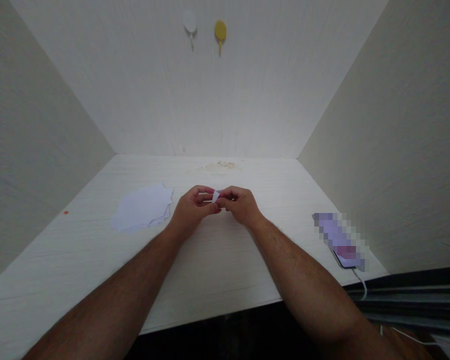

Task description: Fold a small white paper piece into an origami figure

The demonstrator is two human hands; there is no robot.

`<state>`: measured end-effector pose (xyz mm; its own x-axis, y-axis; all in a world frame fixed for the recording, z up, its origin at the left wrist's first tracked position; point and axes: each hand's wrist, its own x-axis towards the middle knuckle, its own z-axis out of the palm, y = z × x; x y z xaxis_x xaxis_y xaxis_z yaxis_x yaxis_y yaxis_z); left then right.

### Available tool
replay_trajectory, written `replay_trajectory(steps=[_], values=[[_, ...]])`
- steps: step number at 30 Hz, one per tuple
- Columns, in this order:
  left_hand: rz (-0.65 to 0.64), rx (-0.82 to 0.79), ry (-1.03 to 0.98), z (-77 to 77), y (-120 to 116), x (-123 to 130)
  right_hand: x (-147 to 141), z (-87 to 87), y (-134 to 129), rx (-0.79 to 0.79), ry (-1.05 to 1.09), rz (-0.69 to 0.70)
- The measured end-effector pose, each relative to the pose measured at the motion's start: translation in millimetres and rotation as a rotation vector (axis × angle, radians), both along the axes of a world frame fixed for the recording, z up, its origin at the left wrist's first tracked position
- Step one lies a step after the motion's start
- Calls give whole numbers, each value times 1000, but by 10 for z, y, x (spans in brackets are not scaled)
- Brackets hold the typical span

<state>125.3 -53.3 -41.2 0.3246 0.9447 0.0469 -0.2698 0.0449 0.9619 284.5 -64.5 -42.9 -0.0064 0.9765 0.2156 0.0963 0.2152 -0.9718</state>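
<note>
Both hands meet over the middle of the white table, pinching a small folded piece of white paper [215,196] between them. My left hand [193,206] grips its left side with thumb and fingers. On the other side, the thumb and fingers of my right hand [239,202] close on the paper too. Part of the paper is hidden behind the fingertips, so its full shape cannot be made out. Left of my left hand lies a loose stack of white paper sheets [142,206] with uneven edges.
A phone [339,242], partly pixelated, lies at the right with a white cable [363,289] running off the table's front edge. Panels enclose the white table [210,270] at the back and sides. A white hook [190,22] and a yellow hook [220,31] hang on the back wall.
</note>
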Motion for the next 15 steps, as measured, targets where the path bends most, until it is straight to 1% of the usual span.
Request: replay_trajectory(steps=[9, 15], values=[[6, -2, 9, 37, -24, 1, -11, 7, -11, 4, 7, 3], [10, 11, 33, 11, -3, -20, -13, 2, 5, -21, 19, -2]])
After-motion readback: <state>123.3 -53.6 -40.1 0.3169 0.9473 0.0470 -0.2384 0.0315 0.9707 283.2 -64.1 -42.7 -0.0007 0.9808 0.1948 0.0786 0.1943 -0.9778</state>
